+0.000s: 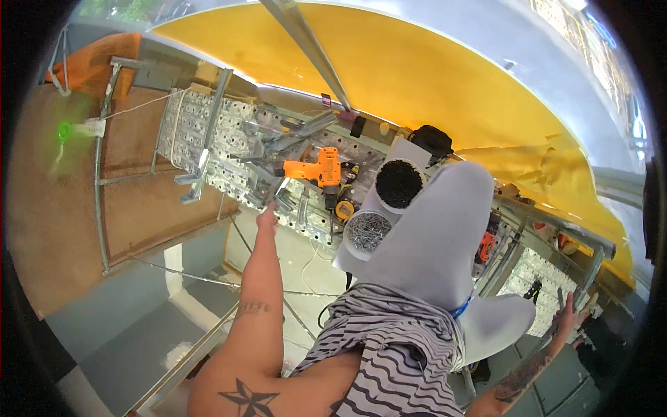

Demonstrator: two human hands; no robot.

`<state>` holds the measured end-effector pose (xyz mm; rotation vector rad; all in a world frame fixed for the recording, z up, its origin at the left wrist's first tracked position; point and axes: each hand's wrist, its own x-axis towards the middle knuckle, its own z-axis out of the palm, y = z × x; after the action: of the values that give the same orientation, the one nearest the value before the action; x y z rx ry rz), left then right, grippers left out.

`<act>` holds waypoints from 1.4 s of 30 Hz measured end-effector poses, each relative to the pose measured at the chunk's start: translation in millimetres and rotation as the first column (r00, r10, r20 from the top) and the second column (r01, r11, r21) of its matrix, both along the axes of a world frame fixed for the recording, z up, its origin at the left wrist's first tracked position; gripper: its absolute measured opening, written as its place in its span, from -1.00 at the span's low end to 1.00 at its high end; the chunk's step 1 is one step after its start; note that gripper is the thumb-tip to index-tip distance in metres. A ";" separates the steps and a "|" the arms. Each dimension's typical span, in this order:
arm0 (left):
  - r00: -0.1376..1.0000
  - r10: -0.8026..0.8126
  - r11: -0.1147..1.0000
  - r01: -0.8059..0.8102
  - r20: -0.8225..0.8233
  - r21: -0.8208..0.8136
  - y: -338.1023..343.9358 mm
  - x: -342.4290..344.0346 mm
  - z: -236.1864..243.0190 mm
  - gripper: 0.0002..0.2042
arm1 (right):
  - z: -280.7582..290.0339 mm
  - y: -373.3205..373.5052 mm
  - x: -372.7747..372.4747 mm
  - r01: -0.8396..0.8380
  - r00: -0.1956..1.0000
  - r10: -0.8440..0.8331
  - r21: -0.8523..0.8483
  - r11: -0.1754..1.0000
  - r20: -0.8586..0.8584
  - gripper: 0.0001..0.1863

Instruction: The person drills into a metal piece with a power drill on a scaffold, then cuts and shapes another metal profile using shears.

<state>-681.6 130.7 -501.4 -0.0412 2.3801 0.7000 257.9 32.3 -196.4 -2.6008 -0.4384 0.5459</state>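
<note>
- Metal, bright and narrow: a strip lies on the perforated planks, its near end right by the left hand.
- That hand's fingers stretch toward the strip; from where I stand, I can't tell whether they grasp it or just touch it.
- Well apart, the right hand is raised near a grey tube; its fingers are too small to tell clenched from released.
- Right of the strip lies an orange drill, with a yellow tape measure just beside it.
- 2 white tubs stand by the person's knee.
</note>
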 end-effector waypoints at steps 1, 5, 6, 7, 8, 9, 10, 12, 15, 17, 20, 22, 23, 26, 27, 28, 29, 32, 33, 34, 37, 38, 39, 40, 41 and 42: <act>0.985 -0.011 1.000 0.016 0.174 -0.023 15.2 42.4 -11.6 -0.45 | 18.8 -21.1 18.8 0.042 0.999 -0.042 -0.014 0.999 0.009 -0.35; 0.981 -0.188 0.982 0.188 0.054 0.006 5.5 12.2 -25.4 -0.51 | -5.8 -0.6 1.2 -0.006 0.999 0.004 0.048 0.999 0.046 -0.08; 0.937 -0.314 0.950 0.309 -0.151 -0.056 -7.3 -11.9 -26.5 -0.55 | -19.0 12.9 -1.6 -0.029 1.000 0.028 0.061 0.998 0.004 -0.02; 0.951 -0.152 0.987 0.161 -0.270 0.011 -20.8 -40.8 -23.4 -0.67 | -36.8 24.3 -7.9 -0.047 0.995 0.052 0.067 0.997 -0.085 0.04; 0.958 -0.153 0.987 0.158 -0.243 0.005 -22.1 -20.8 -24.1 -0.67 | -27.7 26.6 -12.4 -0.050 0.997 0.053 0.055 0.997 -0.059 0.04; 0.994 0.003 0.994 0.009 -0.105 0.111 -0.7 30.5 -21.7 -0.69 | -0.1 12.8 -9.9 -0.027 0.999 0.025 0.076 0.997 0.028 0.05; 0.988 0.150 0.970 -0.153 0.030 0.189 22.7 67.9 -7.6 -0.71 | 21.6 -2.7 -8.3 -0.003 0.996 -0.007 0.107 0.994 0.094 0.06; 0.967 0.234 0.957 -0.248 0.103 0.152 23.3 59.4 9.4 -0.76 | 20.0 -1.8 -8.6 0.023 0.998 -0.028 0.082 0.996 0.063 0.10; 0.802 0.232 0.798 -0.480 0.550 0.364 -7.9 27.1 11.1 -0.84 | 6.8 3.1 -4.4 -0.017 0.998 0.013 0.077 0.997 0.062 0.11; 0.832 0.208 0.779 -0.459 0.515 0.427 -20.2 26.0 1.6 -0.85 | 11.0 -7.5 -0.4 -0.014 0.995 0.006 0.082 0.997 0.104 0.09; 0.972 -0.198 0.760 0.235 -0.129 0.606 -76.0 -31.0 -5.4 -0.86 | -2.6 5.7 -12.4 -0.144 0.985 0.141 0.029 0.989 0.101 -0.11; 1.000 -0.017 0.801 0.005 0.016 0.599 -105.5 -95.3 12.2 -0.84 | -34.9 2.7 10.8 -0.083 0.991 0.101 -0.185 0.979 0.091 -0.36; 0.940 -0.318 0.818 0.338 -0.124 0.465 -118.7 -73.1 -10.0 -0.81 | -28.7 -38.3 89.3 -0.519 0.617 0.724 -0.531 0.670 0.311 -0.41; 0.998 0.020 0.852 -0.050 0.062 0.521 -81.1 -22.3 47.2 -0.69 | 21.3 -10.0 -14.0 0.056 0.995 -0.049 -0.076 0.996 0.086 -0.40; 0.996 -0.036 0.874 0.071 -0.083 0.480 -93.3 -61.1 63.7 -0.63 | 15.9 3.2 -24.5 0.008 0.998 -0.006 -0.045 0.999 0.059 -0.37; 0.952 -0.089 0.950 0.170 -0.294 0.264 -95.4 -96.8 83.9 -0.55 | 11.2 15.6 -42.3 -0.041 0.999 0.042 -0.015 0.999 0.032 -0.34; 0.882 -0.229 0.938 0.313 -0.412 0.149 -96.0 -125.7 107.5 -0.52 | 8.7 16.8 -47.0 -0.039 0.999 0.039 -0.008 0.999 0.010 -0.32; 0.751 -0.363 0.905 0.424 -0.551 -0.017 -74.6 -139.5 171.2 -0.43 | 25.2 22.3 -63.9 -0.031 0.999 0.031 -0.006 0.999 0.021 -0.27; 0.821 -0.300 0.887 0.428 -0.486 0.175 -55.2 -117.7 191.3 -0.42 | 38.4 16.3 -67.2 -0.031 0.997 0.028 0.039 0.999 0.073 -0.35; 0.879 -0.252 0.839 0.406 -0.404 0.362 -24.1 -82.7 215.5 -0.42 | 48.5 8.8 -68.2 -0.030 0.992 0.019 0.088 0.996 0.121 -0.42; 0.745 -0.254 0.613 0.618 -0.617 0.493 46.4 -41.2 305.2 -0.40 | 44.8 13.0 -73.8 -0.030 0.990 0.026 0.023 0.999 0.139 -0.41; 0.664 -0.255 0.511 0.710 -0.703 0.485 82.8 22.6 342.6 -0.38 | 41.9 11.3 -74.7 -0.032 0.982 0.035 -0.015 0.999 0.185 -0.40; 0.720 -0.293 0.412 0.689 -0.629 0.596 113.7 54.6 351.8 -0.42 | 38.9 10.2 -76.7 -0.036 0.968 0.049 -0.059 0.998 0.244 -0.34; 0.757 -0.332 0.306 0.650 -0.563 0.695 138.4 78.3 365.7 -0.47 | 37.3 16.1 -80.9 -0.025 0.965 0.049 -0.093 0.995 0.259 -0.31; 0.687 -0.389 0.381 0.727 -0.614 0.572 178.6 70.8 358.3 -0.57 | 40.0 22.9 -85.2 -0.045 0.964 0.064 -0.077 0.996 0.258 -0.30; 0.698 -0.477 0.460 0.716 -0.534 0.525 198.1 181.7 371.2 -0.63 | 45.0 23.0 -86.9 -0.047 0.958 0.071 -0.092 0.995 0.278 -0.29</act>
<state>-499.9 328.8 -130.3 1.3044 1.9738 1.2532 171.0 55.3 -151.4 -2.7656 -0.5982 0.2155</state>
